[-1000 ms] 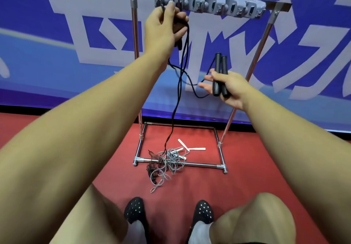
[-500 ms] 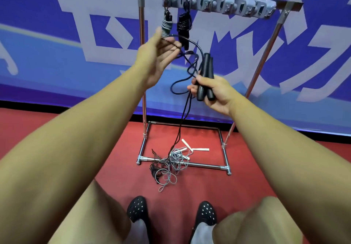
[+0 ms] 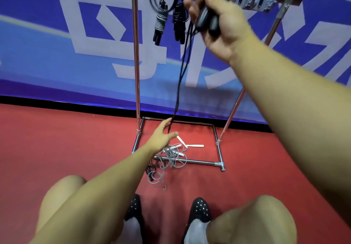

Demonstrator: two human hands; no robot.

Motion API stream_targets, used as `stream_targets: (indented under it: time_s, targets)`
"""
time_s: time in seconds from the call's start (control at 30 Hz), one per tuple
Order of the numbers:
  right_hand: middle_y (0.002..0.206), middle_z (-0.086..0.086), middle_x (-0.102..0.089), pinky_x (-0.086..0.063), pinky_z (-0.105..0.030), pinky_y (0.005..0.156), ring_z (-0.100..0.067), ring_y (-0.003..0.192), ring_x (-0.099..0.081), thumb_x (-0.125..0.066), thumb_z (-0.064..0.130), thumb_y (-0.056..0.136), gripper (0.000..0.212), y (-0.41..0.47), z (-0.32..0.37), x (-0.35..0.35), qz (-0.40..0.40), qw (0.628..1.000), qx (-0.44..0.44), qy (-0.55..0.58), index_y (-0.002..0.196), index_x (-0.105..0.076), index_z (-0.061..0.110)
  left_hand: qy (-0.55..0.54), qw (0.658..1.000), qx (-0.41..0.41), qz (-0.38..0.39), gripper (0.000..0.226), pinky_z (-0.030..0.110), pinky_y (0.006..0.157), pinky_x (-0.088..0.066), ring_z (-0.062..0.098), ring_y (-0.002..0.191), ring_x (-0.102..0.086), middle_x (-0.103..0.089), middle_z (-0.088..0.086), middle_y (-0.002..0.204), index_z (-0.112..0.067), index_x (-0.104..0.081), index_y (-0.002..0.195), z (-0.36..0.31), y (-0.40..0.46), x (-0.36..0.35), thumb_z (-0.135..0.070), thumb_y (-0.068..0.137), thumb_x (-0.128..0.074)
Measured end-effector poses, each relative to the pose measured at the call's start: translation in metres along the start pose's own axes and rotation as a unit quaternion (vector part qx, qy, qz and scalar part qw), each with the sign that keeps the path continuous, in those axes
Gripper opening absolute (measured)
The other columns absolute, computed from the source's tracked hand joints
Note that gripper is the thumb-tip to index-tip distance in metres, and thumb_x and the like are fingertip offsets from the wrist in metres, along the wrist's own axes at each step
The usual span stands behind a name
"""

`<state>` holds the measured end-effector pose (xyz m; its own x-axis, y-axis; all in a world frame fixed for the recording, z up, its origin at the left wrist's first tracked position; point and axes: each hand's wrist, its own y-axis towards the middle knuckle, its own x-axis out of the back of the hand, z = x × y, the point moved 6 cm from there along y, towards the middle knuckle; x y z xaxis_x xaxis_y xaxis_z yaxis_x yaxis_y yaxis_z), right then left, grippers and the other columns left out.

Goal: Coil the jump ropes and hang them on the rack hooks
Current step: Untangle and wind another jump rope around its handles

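My right hand (image 3: 222, 23) is raised in front of the grey hook rail (image 3: 256, 0) and grips the two black handles (image 3: 207, 17) of a black jump rope (image 3: 180, 76). That rope loops up by the rail, then hangs straight down to my left hand (image 3: 161, 137). The left hand is low near the rack base, fingers spread, with the rope passing between thumb and fingers. A coiled grey rope (image 3: 160, 23) and a coiled black rope (image 3: 179, 25) hang from the rail's left hooks.
A tangled grey rope (image 3: 172, 158) with white handles (image 3: 190, 145) lies across the rack's front base bar (image 3: 201, 161) on the red floor. A dark bit of rope (image 3: 150, 171) lies beside it. The chrome left post (image 3: 135, 53) stands before a blue banner. My knees and shoes are below.
My left hand dropped from up by the hooks down along the black rope to near the floor. My right hand rose with the handles towards the hook rail.
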<state>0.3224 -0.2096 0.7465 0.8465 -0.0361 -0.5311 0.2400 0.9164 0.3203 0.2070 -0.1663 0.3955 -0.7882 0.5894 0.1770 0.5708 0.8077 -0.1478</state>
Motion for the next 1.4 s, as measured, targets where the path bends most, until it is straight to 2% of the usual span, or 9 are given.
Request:
stream_targets:
  time_s: [0.1,0.23,0.4,0.63,0.8,0.97,1.1,1.27,1.4]
  targets:
    - [0.074,-0.017,-0.071,-0.060,-0.028,0.065,-0.027,0.073,-0.074,-0.050,-0.003,0.103,0.021,0.014,0.029,0.003,-0.016,0.999,0.048,0.014,0.086,-0.060,-0.008,0.104,0.994,-0.017,0.023,0.012,0.028,0.081,-0.047,0.013,0.086,-0.059,-0.066,0.000,0.094,-0.012,-0.066,0.102,0.010,0.006,-0.003,-0.021,0.097,-0.070]
    - [0.087,-0.018,-0.063,-0.058,-0.027,0.069,-0.026,0.077,-0.073,-0.055,0.000,0.102,0.007,0.020,0.022,0.067,-0.137,0.979,0.050,-0.144,0.096,-0.055,-0.002,0.211,0.976,-0.041,0.044,0.032,0.044,0.074,-0.055,0.016,0.065,-0.056,-0.067,0.012,0.072,-0.008,-0.073,0.083,0.001,0.016,-0.001,-0.035,0.099,-0.065]
    - [0.079,-0.010,-0.051,-0.060,-0.035,0.064,-0.020,0.058,-0.059,-0.060,-0.002,0.097,0.025,-0.024,-0.047,0.166,-0.275,0.852,-0.111,-0.432,0.081,-0.048,0.013,0.084,0.994,-0.070,-0.025,0.026,0.044,0.078,-0.064,0.019,0.060,-0.068,-0.066,0.002,0.058,-0.008,-0.076,0.082,-0.059,0.020,0.012,-0.026,0.098,-0.068]
    - [0.082,-0.011,-0.064,-0.057,-0.024,0.055,-0.019,0.076,-0.067,-0.074,-0.001,0.089,0.022,-0.084,-0.150,0.174,-0.152,0.907,-0.258,-0.298,0.098,-0.056,0.010,-0.067,0.994,-0.074,-0.041,0.034,0.026,0.066,-0.059,0.017,0.056,-0.061,-0.057,0.010,0.064,0.011,-0.071,0.088,-0.113,0.014,0.021,-0.022,0.096,-0.072]
    - [0.101,-0.012,-0.069,-0.057,-0.025,0.063,-0.017,0.089,-0.072,-0.078,0.002,0.086,0.031,-0.090,-0.173,0.150,-0.076,0.919,-0.254,-0.291,0.111,-0.061,0.008,-0.085,0.991,-0.081,-0.059,0.037,0.036,0.073,-0.063,0.024,0.063,-0.066,-0.064,0.014,0.074,0.010,-0.073,0.093,-0.125,0.010,0.037,-0.027,0.094,-0.074]
    - [0.100,-0.028,-0.068,-0.056,-0.042,0.076,-0.045,0.101,-0.072,-0.093,0.014,0.069,0.043,-0.082,-0.170,0.142,-0.080,0.915,-0.201,-0.342,0.093,-0.057,0.013,-0.151,0.986,-0.067,-0.038,0.032,0.033,0.084,-0.060,0.023,0.082,-0.074,-0.073,0.009,0.087,-0.007,-0.073,0.101,-0.101,-0.001,0.042,-0.035,0.103,-0.058]
    - [0.099,-0.025,-0.073,-0.057,-0.033,0.064,-0.030,0.079,-0.075,-0.085,0.004,0.078,0.037,-0.077,-0.159,0.143,-0.120,0.933,-0.142,-0.308,0.098,-0.055,0.010,-0.006,0.995,-0.088,0.037,0.019,0.026,0.095,-0.049,0.009,0.099,-0.069,-0.075,-0.003,0.103,-0.019,-0.073,0.109,-0.057,-0.012,0.023,-0.022,0.104,-0.055]
    - [0.088,-0.018,-0.069,-0.055,-0.028,0.057,-0.024,0.070,-0.076,-0.076,-0.003,0.087,0.028,-0.075,-0.139,0.165,-0.218,0.921,-0.073,-0.314,0.097,-0.054,0.011,0.191,0.975,-0.106,0.051,0.005,0.038,0.086,-0.058,0.006,0.076,-0.067,-0.072,-0.011,0.083,-0.030,-0.070,0.096,-0.019,-0.012,0.023,-0.024,0.097,-0.069]
    - [0.082,-0.014,-0.066,-0.051,-0.025,0.052,-0.015,0.061,-0.073,-0.074,-0.004,0.088,0.028,-0.078,-0.117,0.190,-0.278,0.909,-0.035,-0.309,0.103,-0.053,0.006,0.286,0.957,-0.008,-0.049,0.017,0.041,0.077,-0.056,0.029,0.082,-0.068,-0.072,0.005,0.085,-0.017,-0.063,0.091,0.008,-0.008,0.054,-0.027,0.102,-0.056]
